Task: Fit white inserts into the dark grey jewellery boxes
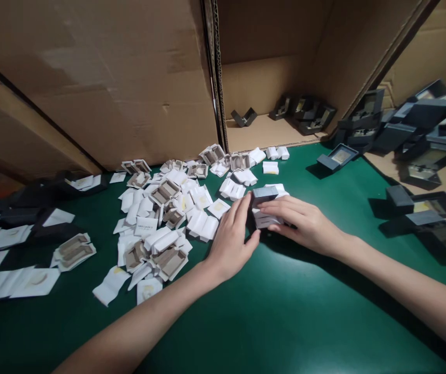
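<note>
A small box with a grey-blue top is between my hands, above the green table. Just below it a white folded card piece shows, partly covered by fingers. My right hand has its fingers curved round the near side of the box and over the white piece. On the box's left side is my left hand, its fingers stretched out and its thumb apart. Whether its fingertips touch the box is hard to tell. To its left lies a heap of white and grey card inserts.
Dark open boxes pile up on cardboard at the right, with a few on the green table. Some more sit inside a cardboard compartment at the back. Black boxes and white cards lie at far left. Tall cardboard walls close the back.
</note>
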`<state>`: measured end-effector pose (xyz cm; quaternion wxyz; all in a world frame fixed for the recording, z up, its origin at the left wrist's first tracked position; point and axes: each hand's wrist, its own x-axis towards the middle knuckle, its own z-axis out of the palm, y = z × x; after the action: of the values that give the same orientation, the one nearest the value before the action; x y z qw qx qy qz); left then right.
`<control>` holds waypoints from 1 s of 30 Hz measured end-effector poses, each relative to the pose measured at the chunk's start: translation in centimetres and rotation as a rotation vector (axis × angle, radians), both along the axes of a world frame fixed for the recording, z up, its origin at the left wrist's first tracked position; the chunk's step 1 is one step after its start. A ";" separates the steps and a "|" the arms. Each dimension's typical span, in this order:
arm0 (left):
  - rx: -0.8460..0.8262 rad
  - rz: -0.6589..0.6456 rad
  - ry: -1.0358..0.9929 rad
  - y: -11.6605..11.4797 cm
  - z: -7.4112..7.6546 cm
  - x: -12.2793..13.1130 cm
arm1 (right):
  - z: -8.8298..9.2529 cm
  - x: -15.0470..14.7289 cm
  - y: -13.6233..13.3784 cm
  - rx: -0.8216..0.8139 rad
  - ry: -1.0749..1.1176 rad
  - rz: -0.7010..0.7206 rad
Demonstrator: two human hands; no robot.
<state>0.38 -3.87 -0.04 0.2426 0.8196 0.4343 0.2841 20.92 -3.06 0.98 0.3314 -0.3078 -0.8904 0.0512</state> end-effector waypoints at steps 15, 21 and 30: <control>-0.009 0.050 -0.062 -0.1 0.2 0.0 | 0.2 -0.8 -0.7 -0.031 0.083 -0.256; -0.003 0.049 -0.093 0.0 0.1 0.0 | 0.5 -1.1 -0.7 -0.125 0.160 -0.212; 0.047 0.029 -0.044 0.0 0.7 0.1 | -0.1 -1.2 -0.7 -0.105 0.185 -0.143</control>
<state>0.43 -3.84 0.62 0.2289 0.8123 0.4338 0.3157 19.68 -3.73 0.93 0.3986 -0.3813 -0.8278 0.1022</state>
